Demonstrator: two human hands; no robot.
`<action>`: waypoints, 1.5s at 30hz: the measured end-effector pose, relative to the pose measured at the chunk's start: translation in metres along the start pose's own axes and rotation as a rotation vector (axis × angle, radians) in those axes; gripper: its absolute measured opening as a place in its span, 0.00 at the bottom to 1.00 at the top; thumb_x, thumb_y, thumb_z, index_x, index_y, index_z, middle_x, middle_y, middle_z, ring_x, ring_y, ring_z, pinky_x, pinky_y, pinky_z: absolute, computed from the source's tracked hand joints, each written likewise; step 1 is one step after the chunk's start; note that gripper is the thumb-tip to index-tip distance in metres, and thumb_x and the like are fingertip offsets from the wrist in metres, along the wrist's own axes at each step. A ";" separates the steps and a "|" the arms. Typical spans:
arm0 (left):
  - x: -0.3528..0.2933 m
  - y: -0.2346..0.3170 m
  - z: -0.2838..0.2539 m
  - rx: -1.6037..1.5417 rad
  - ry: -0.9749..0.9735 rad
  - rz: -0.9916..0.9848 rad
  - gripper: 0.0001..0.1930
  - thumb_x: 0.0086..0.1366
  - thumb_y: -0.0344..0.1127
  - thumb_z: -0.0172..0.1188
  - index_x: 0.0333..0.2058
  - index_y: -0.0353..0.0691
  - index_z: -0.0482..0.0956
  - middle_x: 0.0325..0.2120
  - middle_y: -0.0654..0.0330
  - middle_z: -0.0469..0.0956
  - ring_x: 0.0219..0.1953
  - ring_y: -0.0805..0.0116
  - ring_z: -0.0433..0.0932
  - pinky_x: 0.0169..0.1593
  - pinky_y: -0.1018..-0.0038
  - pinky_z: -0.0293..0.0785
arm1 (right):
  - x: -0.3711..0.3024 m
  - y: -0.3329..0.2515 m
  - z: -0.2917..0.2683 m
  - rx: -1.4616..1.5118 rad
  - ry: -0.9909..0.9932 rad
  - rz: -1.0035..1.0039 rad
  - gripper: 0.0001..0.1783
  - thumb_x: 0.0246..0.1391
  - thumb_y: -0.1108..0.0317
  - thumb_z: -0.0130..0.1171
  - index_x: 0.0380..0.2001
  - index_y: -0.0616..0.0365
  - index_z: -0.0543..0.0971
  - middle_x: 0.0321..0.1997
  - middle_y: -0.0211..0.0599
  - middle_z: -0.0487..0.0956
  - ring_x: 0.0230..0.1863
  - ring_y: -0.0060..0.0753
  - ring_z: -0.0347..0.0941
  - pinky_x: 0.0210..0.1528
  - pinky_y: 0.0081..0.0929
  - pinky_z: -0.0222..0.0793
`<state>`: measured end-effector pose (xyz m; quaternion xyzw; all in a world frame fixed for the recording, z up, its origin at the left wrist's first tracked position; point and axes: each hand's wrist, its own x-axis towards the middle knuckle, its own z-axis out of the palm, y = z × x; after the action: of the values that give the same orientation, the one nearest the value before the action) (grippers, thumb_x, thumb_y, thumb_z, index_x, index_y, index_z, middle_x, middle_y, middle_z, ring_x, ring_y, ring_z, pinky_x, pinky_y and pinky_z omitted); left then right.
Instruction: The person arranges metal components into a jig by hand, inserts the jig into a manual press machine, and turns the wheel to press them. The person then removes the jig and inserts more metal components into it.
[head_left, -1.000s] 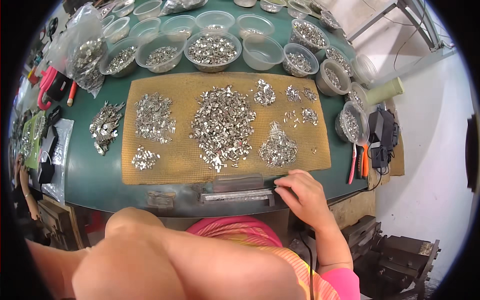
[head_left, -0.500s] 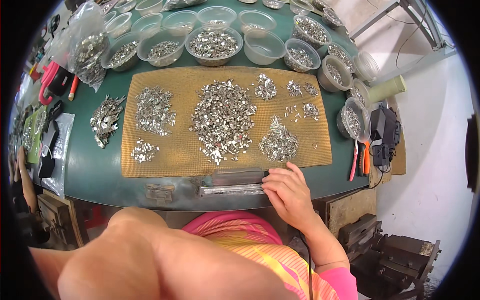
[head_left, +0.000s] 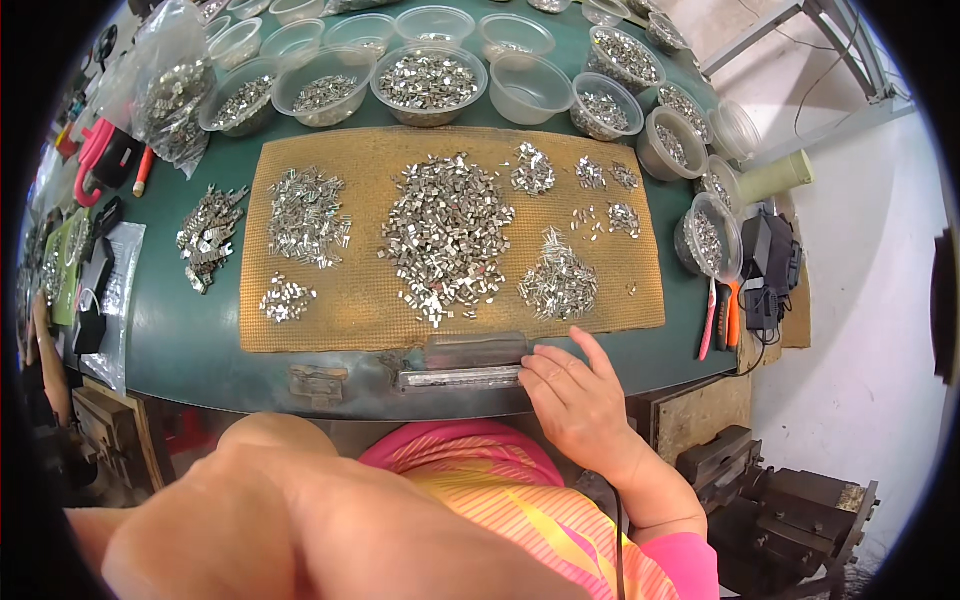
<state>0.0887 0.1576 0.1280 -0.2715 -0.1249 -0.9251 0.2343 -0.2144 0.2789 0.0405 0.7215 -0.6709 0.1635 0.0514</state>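
Observation:
My right hand [head_left: 578,400] rests at the table's near edge, fingertips by the right end of a narrow metal strip fixture [head_left: 460,379]. Its index finger is stretched out and lifted apart from the others, and I see nothing held. Behind the strip lies a flat, dark translucent block [head_left: 475,350]. A bare limb [head_left: 270,510], apparently my left arm and hand, looms very close at lower left, its fingers hidden. Ahead on a tan textured mat [head_left: 365,330] lie a big heap of small metal pieces [head_left: 447,235], a slender-piece pile [head_left: 558,280] and several smaller piles.
Clear plastic bowls [head_left: 428,85], many holding metal parts, line the far and right sides. Left of the mat sit a metal-part pile [head_left: 210,238] and a filled plastic bag [head_left: 178,100]. Orange-handled pliers [head_left: 734,315] lie at right. Another person's arm [head_left: 50,360] shows far left.
My right hand has shifted slightly, and its index finger now stands farther from the others. The near limb has moved a little left. The piles look the same.

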 end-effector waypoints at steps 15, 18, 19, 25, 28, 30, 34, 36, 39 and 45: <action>0.027 0.016 -0.035 0.014 -0.100 0.001 0.19 0.81 0.55 0.35 0.49 0.46 0.62 0.48 0.54 0.57 0.40 0.50 0.69 0.43 0.53 0.79 | -0.010 0.019 0.002 0.278 0.047 0.137 0.10 0.52 0.74 0.70 0.38 0.56 0.84 0.46 0.34 0.87 0.47 0.39 0.84 0.58 0.42 0.75; 0.055 0.008 -0.041 0.044 -0.119 0.018 0.19 0.81 0.54 0.35 0.48 0.45 0.63 0.47 0.54 0.59 0.39 0.51 0.70 0.43 0.54 0.79 | -0.014 0.036 0.006 0.291 0.122 0.258 0.09 0.53 0.74 0.69 0.39 0.58 0.85 0.43 0.37 0.87 0.44 0.41 0.84 0.49 0.35 0.79; 0.065 0.005 -0.044 0.046 -0.124 0.013 0.19 0.81 0.54 0.35 0.48 0.44 0.63 0.47 0.54 0.60 0.38 0.51 0.70 0.43 0.54 0.79 | -0.017 0.044 0.008 0.261 0.202 0.323 0.07 0.55 0.75 0.67 0.38 0.57 0.84 0.43 0.38 0.86 0.44 0.41 0.84 0.44 0.33 0.79; 0.113 -0.011 -0.047 0.104 -0.112 0.003 0.20 0.82 0.53 0.35 0.45 0.42 0.66 0.44 0.54 0.64 0.36 0.54 0.72 0.42 0.56 0.79 | -0.010 0.067 0.018 0.072 0.192 0.449 0.08 0.53 0.70 0.71 0.36 0.56 0.84 0.35 0.34 0.83 0.36 0.40 0.81 0.38 0.34 0.77; 0.117 -0.013 -0.056 0.148 -0.081 -0.012 0.21 0.82 0.53 0.35 0.44 0.41 0.67 0.43 0.54 0.66 0.34 0.55 0.72 0.41 0.57 0.79 | -0.007 0.073 0.025 -0.004 0.186 0.479 0.07 0.52 0.67 0.72 0.33 0.53 0.83 0.33 0.32 0.81 0.34 0.39 0.81 0.35 0.34 0.76; 0.116 -0.007 -0.045 0.151 -0.096 -0.030 0.21 0.82 0.52 0.35 0.43 0.40 0.68 0.42 0.54 0.68 0.34 0.56 0.73 0.41 0.58 0.79 | -0.012 0.073 0.012 -0.050 0.196 0.489 0.07 0.53 0.67 0.71 0.33 0.52 0.82 0.32 0.32 0.80 0.32 0.40 0.80 0.34 0.35 0.75; 0.118 -0.010 -0.041 0.303 -0.044 0.002 0.23 0.82 0.51 0.35 0.42 0.38 0.70 0.41 0.53 0.71 0.32 0.58 0.74 0.41 0.59 0.79 | 0.002 0.072 0.028 0.075 0.192 0.403 0.06 0.55 0.70 0.69 0.33 0.54 0.81 0.32 0.36 0.80 0.32 0.44 0.79 0.33 0.36 0.75; 0.131 0.005 -0.047 0.337 -0.054 -0.040 0.23 0.83 0.51 0.35 0.41 0.37 0.71 0.40 0.53 0.72 0.31 0.59 0.75 0.40 0.60 0.79 | -0.013 0.079 0.021 0.202 0.200 0.580 0.04 0.58 0.74 0.66 0.35 0.57 0.80 0.31 0.39 0.81 0.31 0.41 0.80 0.34 0.30 0.75; 0.103 0.019 -0.056 0.547 0.138 0.265 0.31 0.71 0.67 0.53 0.36 0.38 0.78 0.34 0.49 0.76 0.33 0.61 0.78 0.39 0.63 0.78 | -0.020 0.073 0.015 0.377 0.192 0.702 0.01 0.63 0.76 0.61 0.37 0.62 0.79 0.33 0.33 0.82 0.31 0.20 0.77 0.36 0.23 0.73; 0.056 0.094 -0.123 1.970 0.707 -0.094 0.08 0.68 0.29 0.62 0.44 0.36 0.82 0.36 0.59 0.78 0.36 0.69 0.78 0.40 0.72 0.74 | -0.032 0.069 0.013 0.727 0.137 0.801 0.04 0.67 0.79 0.55 0.43 0.64 0.77 0.37 0.33 0.83 0.37 0.21 0.79 0.43 0.20 0.76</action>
<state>0.0398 0.0129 0.0679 0.3305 -0.7579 -0.4489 0.3389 -0.2819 0.2986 0.0086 0.3683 -0.7886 0.4385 -0.2241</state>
